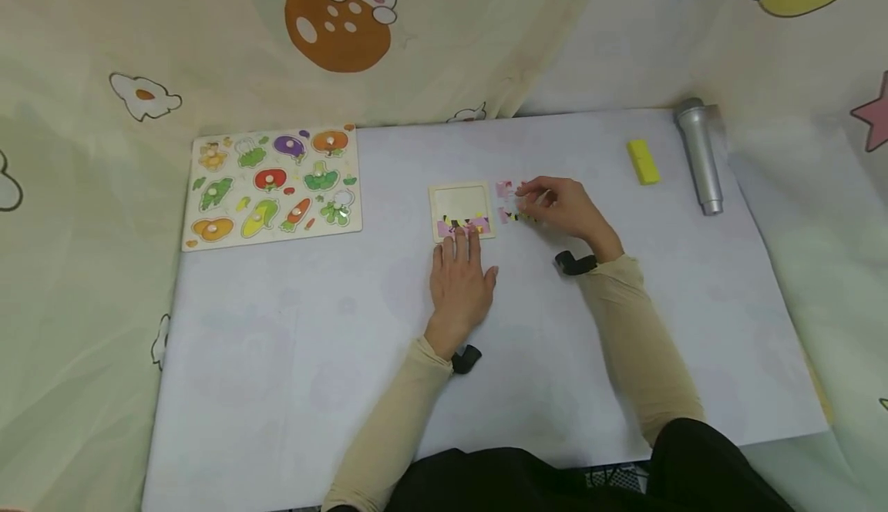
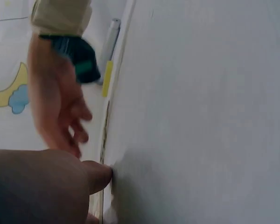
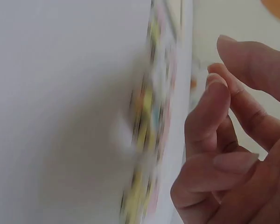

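Note:
A small square wooden puzzle tray (image 1: 461,197) lies at the middle of the table, its lower strip filled with pink, yellow and black puzzle pieces (image 1: 463,225). My left hand (image 1: 459,288) lies flat with straight fingers, the fingertips right at the tray's near edge; the left wrist view shows only part of this hand (image 2: 42,186). Just right of the tray are loose jigsaw pieces (image 1: 504,188). Over them is my right hand (image 1: 565,207), partly hiding them. In the right wrist view its fingers (image 3: 207,105) are loosely bent, with nothing between thumb and fingers, beside the blurred pieces (image 3: 144,116).
At the back left lies a vegetable peg puzzle board (image 1: 326,228) with several knobbed pieces. A yellow block (image 1: 643,161) and a silver cylinder with a dark end (image 1: 701,157) lie at the back right. Printed cloth (image 1: 430,72) hangs behind the white table (image 1: 277,389).

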The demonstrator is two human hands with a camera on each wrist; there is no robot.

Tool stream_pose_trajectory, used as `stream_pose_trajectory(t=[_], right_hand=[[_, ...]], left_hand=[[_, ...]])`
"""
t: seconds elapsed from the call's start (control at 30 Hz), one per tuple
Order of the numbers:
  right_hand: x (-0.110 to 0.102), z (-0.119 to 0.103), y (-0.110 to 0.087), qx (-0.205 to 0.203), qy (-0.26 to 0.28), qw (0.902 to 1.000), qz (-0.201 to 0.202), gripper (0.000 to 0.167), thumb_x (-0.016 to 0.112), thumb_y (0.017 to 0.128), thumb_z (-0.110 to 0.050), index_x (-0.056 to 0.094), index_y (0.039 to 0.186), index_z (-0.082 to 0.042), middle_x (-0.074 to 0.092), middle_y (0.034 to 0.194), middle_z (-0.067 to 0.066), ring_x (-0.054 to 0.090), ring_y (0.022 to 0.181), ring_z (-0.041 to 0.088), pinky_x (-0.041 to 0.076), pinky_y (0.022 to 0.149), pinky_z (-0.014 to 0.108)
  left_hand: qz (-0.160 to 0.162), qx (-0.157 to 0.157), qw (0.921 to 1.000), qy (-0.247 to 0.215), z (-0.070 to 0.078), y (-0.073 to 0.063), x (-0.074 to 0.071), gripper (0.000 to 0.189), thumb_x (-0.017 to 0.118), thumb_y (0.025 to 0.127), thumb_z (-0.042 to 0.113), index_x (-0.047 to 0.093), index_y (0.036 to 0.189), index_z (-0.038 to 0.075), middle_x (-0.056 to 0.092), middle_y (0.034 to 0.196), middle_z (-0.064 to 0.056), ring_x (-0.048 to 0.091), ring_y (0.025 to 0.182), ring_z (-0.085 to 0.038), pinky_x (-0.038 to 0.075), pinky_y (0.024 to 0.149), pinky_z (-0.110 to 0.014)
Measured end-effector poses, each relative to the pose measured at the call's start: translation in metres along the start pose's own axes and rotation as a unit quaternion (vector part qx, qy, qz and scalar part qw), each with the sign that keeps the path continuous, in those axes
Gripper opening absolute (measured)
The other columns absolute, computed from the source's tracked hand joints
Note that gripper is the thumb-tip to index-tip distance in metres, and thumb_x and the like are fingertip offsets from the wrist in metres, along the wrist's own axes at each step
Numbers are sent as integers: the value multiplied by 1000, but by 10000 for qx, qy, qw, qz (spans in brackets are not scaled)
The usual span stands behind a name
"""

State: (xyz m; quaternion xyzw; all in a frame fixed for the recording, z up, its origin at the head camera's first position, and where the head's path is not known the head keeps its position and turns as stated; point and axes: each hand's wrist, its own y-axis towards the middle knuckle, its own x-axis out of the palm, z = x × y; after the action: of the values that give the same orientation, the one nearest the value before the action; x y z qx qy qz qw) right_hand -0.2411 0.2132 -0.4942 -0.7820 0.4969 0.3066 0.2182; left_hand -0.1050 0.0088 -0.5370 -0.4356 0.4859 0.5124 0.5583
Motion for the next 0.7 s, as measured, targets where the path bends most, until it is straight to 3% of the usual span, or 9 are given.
stream_pose_trajectory(t=[0.2, 0.43, 0.7], right_hand=[[28, -30, 23, -462, 167, 9969, -618, 21, 73, 101, -19, 77, 117, -6, 73, 97, 12, 63, 80, 22, 47, 70, 25], [47, -47, 43, -513, 208, 9896, -1328, 25, 68, 104, -22, 78, 122, -9, 77, 95, 7, 63, 74, 16, 47, 68, 28], [62, -59, 56, -641, 116, 9851, -1593, 24, 67, 105, -22, 80, 117, -5, 80, 105, 11, 67, 82, 18, 50, 73, 29]], left_hand=[[35, -101, 9999, 102, 3, -1, -1, 83, 55, 104, 61, 36, 165, 7, 45, 163, -16, 41, 147, -33, 35, 119, -52], [-226, -33, 9997, -44, -2, -4, -2, 86, 53, 104, 64, 28, 169, 13, 37, 170, -13, 37, 153, -32, 28, 126, -56], [-151, 87, 9998, -62, -8, -6, 2, 84, 51, 105, 65, 30, 169, 15, 34, 172, -11, 37, 154, -32, 27, 126, -57]])
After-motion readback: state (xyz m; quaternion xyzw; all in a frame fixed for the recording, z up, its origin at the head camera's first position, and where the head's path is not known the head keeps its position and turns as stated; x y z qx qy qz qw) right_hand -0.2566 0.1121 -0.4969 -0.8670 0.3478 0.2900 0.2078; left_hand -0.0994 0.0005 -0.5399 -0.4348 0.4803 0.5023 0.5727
